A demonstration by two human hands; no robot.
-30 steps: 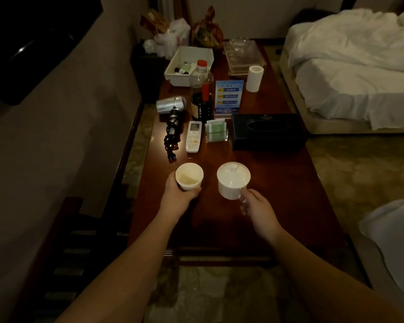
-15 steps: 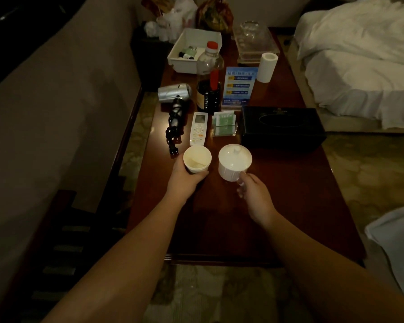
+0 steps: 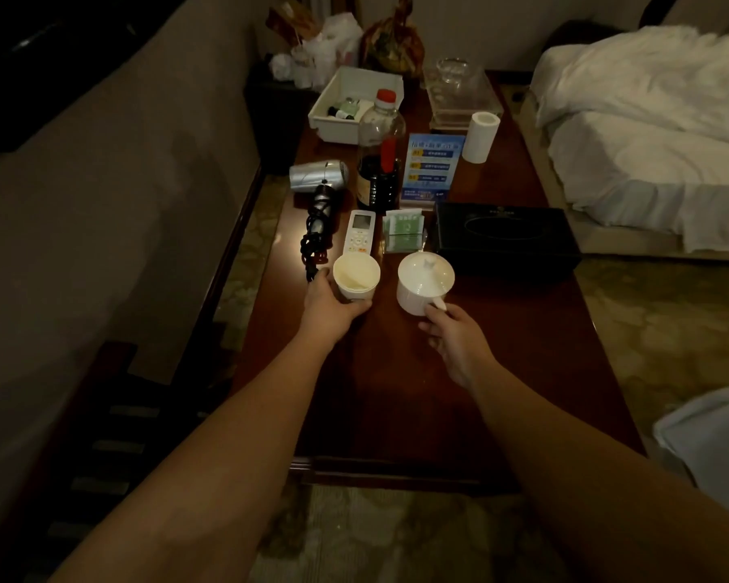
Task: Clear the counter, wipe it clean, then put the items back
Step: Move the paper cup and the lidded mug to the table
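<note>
While both arms reach out over the dark wooden tabletop [image 3: 501,372], each hand holds one white cup. Left hand [image 3: 327,307]: fingers wrapped around the lower wall of an open paper cup [image 3: 356,276], thumb on the left side; the cup is upright, and whether its base touches the tabletop cannot be told. Right hand [image 3: 459,340]: fingers curled and pinching the handle of a lidded white ceramic mug [image 3: 425,281], lid seated, knob on top.

Positions relative to the paper cup:
- Lidded mug: just beside it to the right, not touching.
- White remote control [image 3: 359,232]: immediately behind, lying flat, lengthwise.
- Silver hair dryer [image 3: 320,178] with coiled black cord: behind and to the left, the cord's end near the left hand.
- Green sachets in a clear holder [image 3: 404,229]: behind and to the right.
- Black tissue box [image 3: 506,237]: farther right, behind the mug.
- Dark bottle with a red cap [image 3: 380,157] and a blue standing card [image 3: 434,166]: farther back.
- White roll [image 3: 480,137], white tray holding small bottles [image 3: 354,105], clear glassware tray [image 3: 459,94]: at the far end.

A bed with white bedding [image 3: 657,132] lies well apart to the right.
</note>
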